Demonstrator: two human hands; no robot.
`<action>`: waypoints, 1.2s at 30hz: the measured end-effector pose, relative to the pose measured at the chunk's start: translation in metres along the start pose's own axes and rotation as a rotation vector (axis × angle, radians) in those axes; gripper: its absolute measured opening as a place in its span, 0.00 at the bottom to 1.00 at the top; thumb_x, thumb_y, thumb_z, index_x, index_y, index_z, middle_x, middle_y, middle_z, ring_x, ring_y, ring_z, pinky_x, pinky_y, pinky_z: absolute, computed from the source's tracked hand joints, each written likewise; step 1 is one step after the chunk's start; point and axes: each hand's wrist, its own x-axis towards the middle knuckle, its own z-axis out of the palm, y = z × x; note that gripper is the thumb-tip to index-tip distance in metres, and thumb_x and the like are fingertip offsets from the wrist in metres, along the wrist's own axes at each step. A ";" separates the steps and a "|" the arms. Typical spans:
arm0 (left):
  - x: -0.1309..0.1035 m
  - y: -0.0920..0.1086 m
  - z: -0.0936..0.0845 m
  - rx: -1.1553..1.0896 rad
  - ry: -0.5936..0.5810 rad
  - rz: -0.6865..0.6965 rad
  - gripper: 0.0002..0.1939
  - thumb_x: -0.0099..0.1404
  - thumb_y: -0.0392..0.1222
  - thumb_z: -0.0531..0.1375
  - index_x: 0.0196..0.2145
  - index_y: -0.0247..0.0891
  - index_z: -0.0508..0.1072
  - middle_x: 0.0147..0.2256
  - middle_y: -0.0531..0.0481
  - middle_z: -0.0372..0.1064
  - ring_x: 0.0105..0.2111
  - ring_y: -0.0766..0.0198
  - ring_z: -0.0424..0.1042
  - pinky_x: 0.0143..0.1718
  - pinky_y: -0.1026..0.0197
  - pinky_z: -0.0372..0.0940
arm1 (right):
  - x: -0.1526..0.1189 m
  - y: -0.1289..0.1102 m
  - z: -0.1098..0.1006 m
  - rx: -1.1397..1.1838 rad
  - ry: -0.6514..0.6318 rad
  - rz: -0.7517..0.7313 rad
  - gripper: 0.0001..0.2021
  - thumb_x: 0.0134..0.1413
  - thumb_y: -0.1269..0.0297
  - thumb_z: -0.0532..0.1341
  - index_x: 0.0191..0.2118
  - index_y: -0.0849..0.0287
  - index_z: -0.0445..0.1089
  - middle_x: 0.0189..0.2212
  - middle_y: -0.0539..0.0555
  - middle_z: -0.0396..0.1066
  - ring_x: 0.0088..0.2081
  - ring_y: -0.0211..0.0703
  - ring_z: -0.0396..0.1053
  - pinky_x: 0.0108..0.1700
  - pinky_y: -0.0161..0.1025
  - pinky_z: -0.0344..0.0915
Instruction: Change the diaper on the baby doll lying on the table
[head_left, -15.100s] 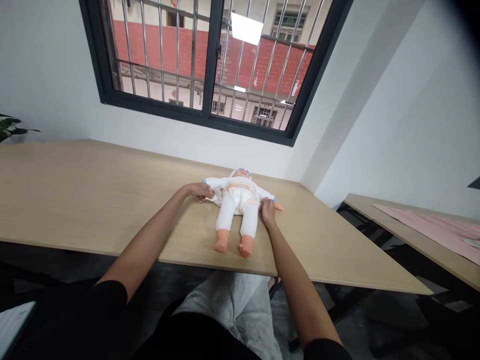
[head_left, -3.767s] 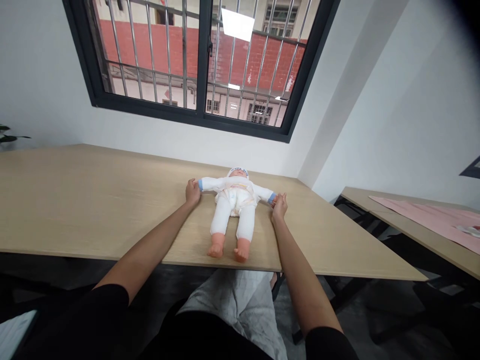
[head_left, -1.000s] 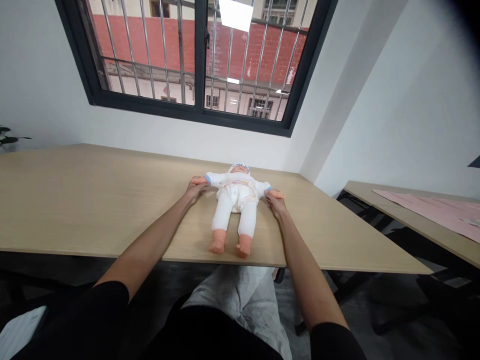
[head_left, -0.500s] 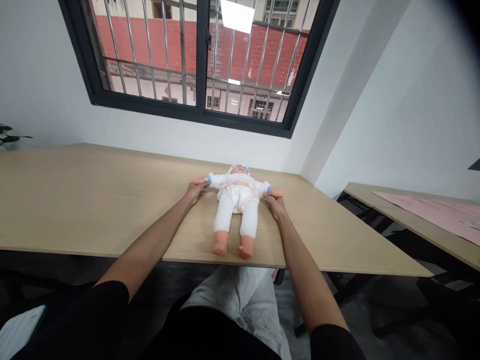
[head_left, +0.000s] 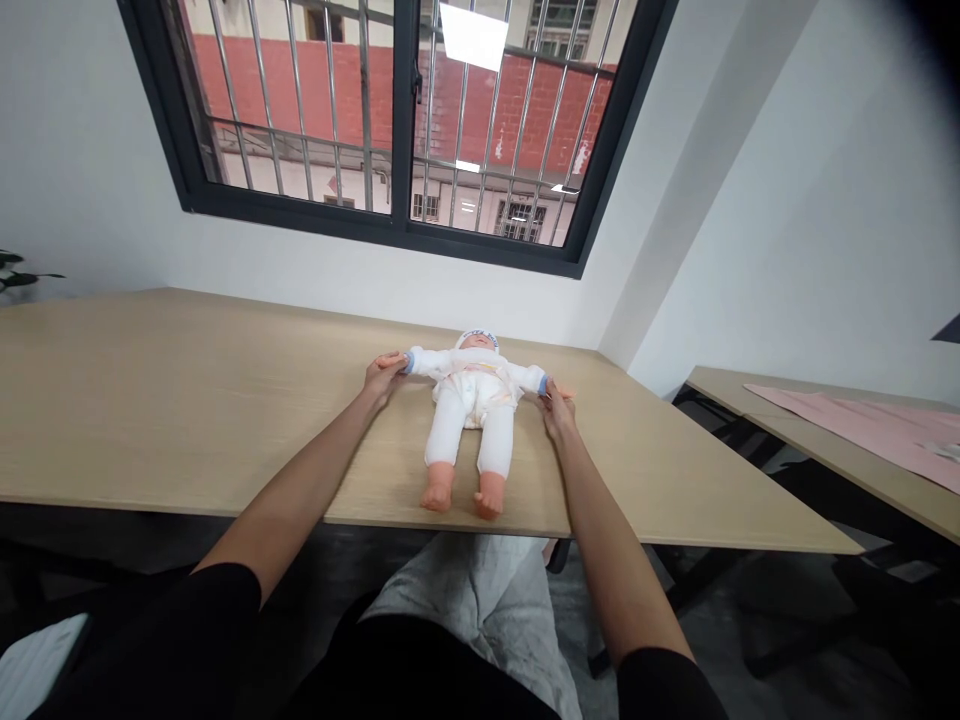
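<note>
A baby doll point(head_left: 476, 390) in white clothes with blue cuffs and a patterned cap lies on its back on the wooden table point(head_left: 225, 400). Its bare feet point toward me and its arms stretch out to both sides. My left hand point(head_left: 384, 378) is closed around the doll's hand at the left cuff. At the other side, my right hand point(head_left: 556, 408) grips the doll's other hand just past the cuff. My fingers partly cover both doll hands.
Behind the table is a white wall with a barred window point(head_left: 405, 235). A second table point(head_left: 720, 390) stands at the right with a pink cloth point(head_left: 847, 420) on it. Plant leaves point(head_left: 22, 275) show at the far left. The near table edge runs close to the doll's feet.
My left hand has moved slightly left and my right hand slightly right. Both doll arms are stretched farther outward, and my right fingers now wrap over the doll's hand.
</note>
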 end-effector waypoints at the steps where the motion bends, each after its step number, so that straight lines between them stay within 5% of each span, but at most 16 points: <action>1: 0.000 0.001 0.000 -0.003 0.001 -0.005 0.22 0.42 0.38 0.70 0.36 0.35 0.69 0.30 0.47 0.72 0.35 0.58 0.72 0.32 0.59 0.69 | 0.000 0.001 0.000 0.001 0.014 -0.010 0.17 0.33 0.56 0.70 0.28 0.61 0.68 0.29 0.52 0.73 0.33 0.39 0.71 0.33 0.31 0.71; 13: 0.009 0.000 -0.006 -0.024 -0.022 -0.037 0.23 0.40 0.34 0.69 0.36 0.37 0.67 0.27 0.51 0.70 0.29 0.62 0.71 0.29 0.60 0.68 | 0.001 -0.001 -0.003 -0.020 0.087 -0.036 0.14 0.28 0.68 0.70 0.24 0.60 0.66 0.25 0.49 0.70 0.30 0.38 0.70 0.30 0.30 0.70; 26: 0.016 0.000 -0.010 -0.012 0.042 -0.016 0.19 0.37 0.35 0.65 0.31 0.35 0.69 0.22 0.55 0.66 0.21 0.71 0.64 0.24 0.67 0.62 | 0.007 0.000 -0.006 -0.029 0.090 -0.047 0.13 0.28 0.67 0.69 0.21 0.60 0.62 0.20 0.45 0.65 0.26 0.34 0.66 0.26 0.29 0.65; 36: 0.017 -0.001 -0.008 0.005 0.078 -0.026 0.18 0.44 0.32 0.61 0.36 0.38 0.70 0.25 0.53 0.67 0.25 0.67 0.69 0.26 0.66 0.66 | 0.008 -0.006 -0.009 0.015 0.086 0.072 0.12 0.33 0.66 0.68 0.24 0.59 0.63 0.20 0.45 0.66 0.25 0.33 0.66 0.24 0.27 0.66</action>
